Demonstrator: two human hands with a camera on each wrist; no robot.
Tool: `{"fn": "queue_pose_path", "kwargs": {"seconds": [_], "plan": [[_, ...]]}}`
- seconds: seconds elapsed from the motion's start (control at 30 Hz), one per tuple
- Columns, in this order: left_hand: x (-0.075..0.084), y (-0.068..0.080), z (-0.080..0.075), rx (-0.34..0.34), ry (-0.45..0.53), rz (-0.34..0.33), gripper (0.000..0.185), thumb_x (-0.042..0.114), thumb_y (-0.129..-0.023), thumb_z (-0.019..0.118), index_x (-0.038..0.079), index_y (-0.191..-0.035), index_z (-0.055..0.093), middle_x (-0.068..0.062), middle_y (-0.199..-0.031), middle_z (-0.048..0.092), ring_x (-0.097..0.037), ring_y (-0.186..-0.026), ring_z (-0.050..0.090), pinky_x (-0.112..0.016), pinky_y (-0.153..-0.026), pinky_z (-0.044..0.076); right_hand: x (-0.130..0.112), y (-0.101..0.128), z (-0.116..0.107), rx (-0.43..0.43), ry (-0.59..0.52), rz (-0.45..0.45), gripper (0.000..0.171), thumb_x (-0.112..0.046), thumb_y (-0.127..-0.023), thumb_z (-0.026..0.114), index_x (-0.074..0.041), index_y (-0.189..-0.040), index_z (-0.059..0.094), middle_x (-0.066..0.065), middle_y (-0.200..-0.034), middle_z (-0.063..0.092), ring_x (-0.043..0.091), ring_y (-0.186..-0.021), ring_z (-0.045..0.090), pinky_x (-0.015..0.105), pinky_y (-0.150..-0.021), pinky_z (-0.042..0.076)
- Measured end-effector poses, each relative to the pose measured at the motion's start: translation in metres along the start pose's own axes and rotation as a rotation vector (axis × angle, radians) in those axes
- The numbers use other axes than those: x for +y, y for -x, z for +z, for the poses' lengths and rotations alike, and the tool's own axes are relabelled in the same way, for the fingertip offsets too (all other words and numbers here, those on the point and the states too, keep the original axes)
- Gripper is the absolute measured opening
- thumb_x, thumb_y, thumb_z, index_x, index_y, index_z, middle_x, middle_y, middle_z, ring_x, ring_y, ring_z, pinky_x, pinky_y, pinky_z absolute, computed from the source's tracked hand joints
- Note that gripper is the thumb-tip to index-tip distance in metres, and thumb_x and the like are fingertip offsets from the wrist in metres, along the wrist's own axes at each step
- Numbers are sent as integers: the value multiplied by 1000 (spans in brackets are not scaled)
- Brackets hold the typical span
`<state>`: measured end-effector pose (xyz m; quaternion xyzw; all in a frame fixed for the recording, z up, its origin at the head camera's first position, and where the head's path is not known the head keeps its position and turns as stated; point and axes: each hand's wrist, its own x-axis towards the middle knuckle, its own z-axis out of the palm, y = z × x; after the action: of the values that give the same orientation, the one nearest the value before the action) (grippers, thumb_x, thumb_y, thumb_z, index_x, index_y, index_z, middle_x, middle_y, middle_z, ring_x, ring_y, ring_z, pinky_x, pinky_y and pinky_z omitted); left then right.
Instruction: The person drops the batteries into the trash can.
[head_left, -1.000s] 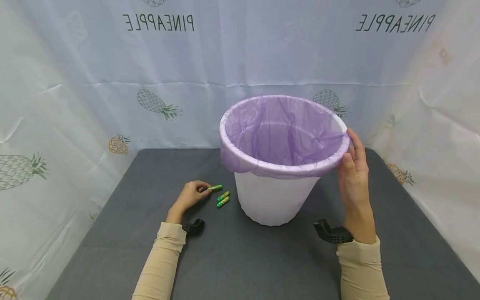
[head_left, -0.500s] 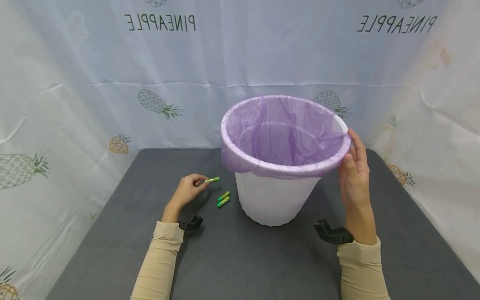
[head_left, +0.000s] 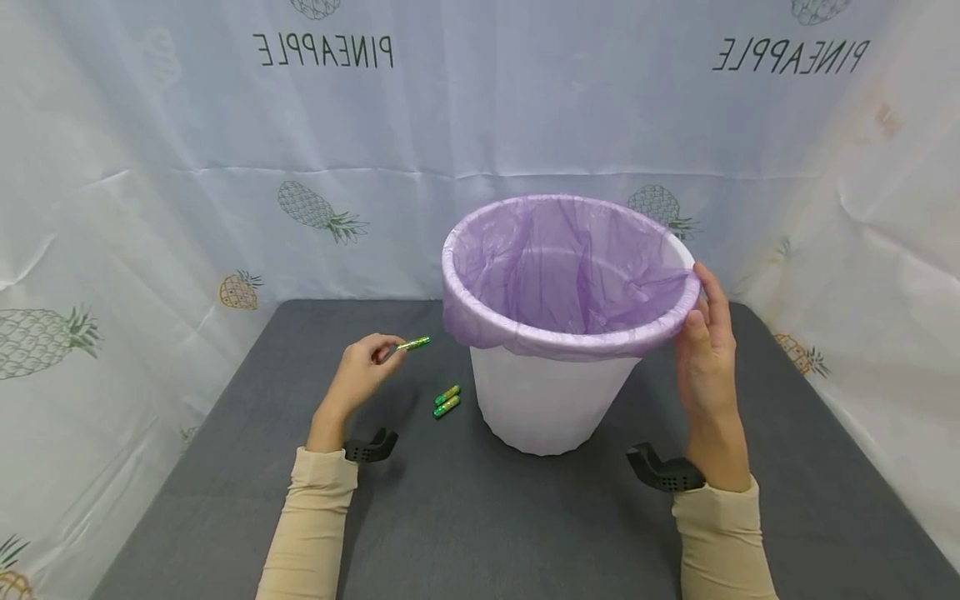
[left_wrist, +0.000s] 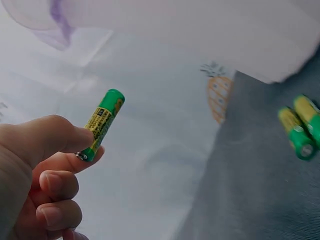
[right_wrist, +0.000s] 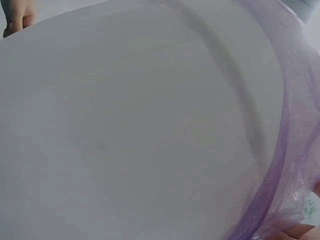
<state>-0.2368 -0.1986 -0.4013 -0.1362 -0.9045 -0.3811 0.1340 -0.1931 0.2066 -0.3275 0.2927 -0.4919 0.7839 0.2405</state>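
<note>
**Green battery lifted, bin steadied**

Green and yellow, the battery point(head_left: 413, 342) sits pinched at its lower end between my left hand's point(head_left: 362, 372) thumb and forefinger, raised off the grey table point(head_left: 480, 533) and pointing toward the bin. In the left wrist view its free end tilts up and away from my fingertips point(left_wrist: 70, 137), while my other fingers curl loosely beneath. Two more batteries point(head_left: 446, 400) lie side by side on the table, touching or nearly so, just beside the foot of the white bin point(head_left: 551, 400) and apart from my left hand.

My right hand point(head_left: 705, 354) rests against the bin's right rim with fingers fairly straight, touching the purple liner point(head_left: 562, 267) folded over the edge; it braces rather than grips, as far as I can see.

I judge the step in hand to be carrying this one battery from the table toward the bin's mouth. The next move, I think, calls for lifting my left hand higher than the rim and well over the liner before loosening the pinch, with the right hand holding the bin against any tip.
</note>
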Motion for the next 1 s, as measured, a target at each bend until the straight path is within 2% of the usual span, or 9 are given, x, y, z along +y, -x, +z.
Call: {"fn": "queue_pose_path", "kwargs": {"seconds": [0.43, 0.63, 0.8, 1.0], "plan": [[23, 5, -19, 98, 9, 111, 14, 12, -91, 66, 3, -100, 70, -3, -69, 40, -7, -59, 31, -23, -58, 29, 6, -3, 1, 12, -30, 6, 48, -21, -96, 58, -11, -141, 44, 6, -133, 54, 12, -116, 52, 21, -102, 39], [34, 0, -23, 155, 31, 167, 11, 9, -88, 68, 1, -96, 70, -8, -68, 40, -5, -60, 30, -22, -58, 28, 5, -2, 1, 6, -8, 32, 48, -21, -97, 56, -13, -143, 42, 4, -135, 50, 11, -117, 49, 21, -102, 39], [46, -7, -33, 208, 48, 226, 10, 6, -87, 68, 0, -95, 70, -6, -67, 39, -4, -60, 30, -20, -59, 27, 4, -2, 0, -4, -7, 13, 48, -20, -98, 55, -12, -143, 42, 4, -135, 51, 11, -120, 49, 20, -103, 39], [60, -15, -47, 237, 57, 250, 10, 5, -88, 65, 0, -95, 70, -6, -69, 39, -4, -61, 30, -19, -59, 27, 4, -1, 0, 5, -5, 10, 48, -21, -97, 56, -12, -143, 42, 4, -136, 51, 12, -121, 49, 20, -103, 40]]}}
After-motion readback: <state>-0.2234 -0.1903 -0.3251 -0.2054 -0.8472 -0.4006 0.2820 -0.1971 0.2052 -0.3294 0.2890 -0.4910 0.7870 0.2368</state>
